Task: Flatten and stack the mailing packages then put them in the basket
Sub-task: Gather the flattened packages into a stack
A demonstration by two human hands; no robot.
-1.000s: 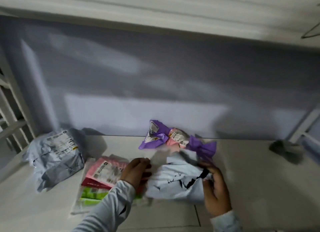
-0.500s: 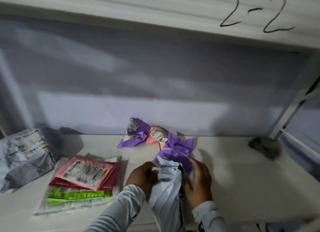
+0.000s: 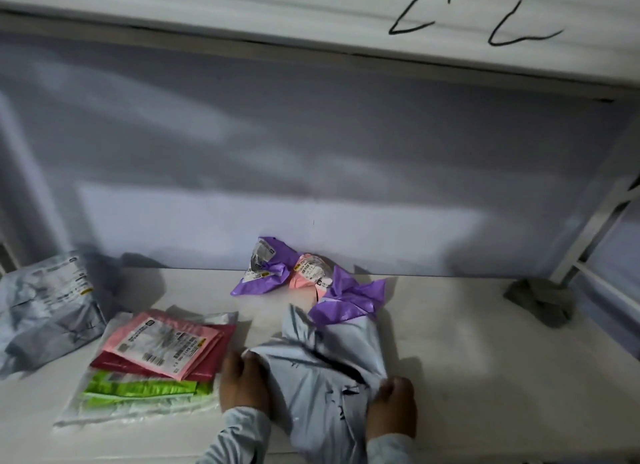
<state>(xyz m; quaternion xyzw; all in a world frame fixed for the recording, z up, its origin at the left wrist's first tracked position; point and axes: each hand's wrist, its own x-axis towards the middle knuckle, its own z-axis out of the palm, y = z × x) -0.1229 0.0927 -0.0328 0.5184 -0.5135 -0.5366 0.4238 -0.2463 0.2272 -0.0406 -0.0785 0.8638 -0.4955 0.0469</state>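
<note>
The left hand and the right hand each grip one side of the grey bag, fingers curled on its edges, likely to pull it wide so it lies flat on the shelf; the stack waits just left, close enough to take this bag next; two purple bags and a big grey bag are crumpled, not yet done; no basket shows.
</note>
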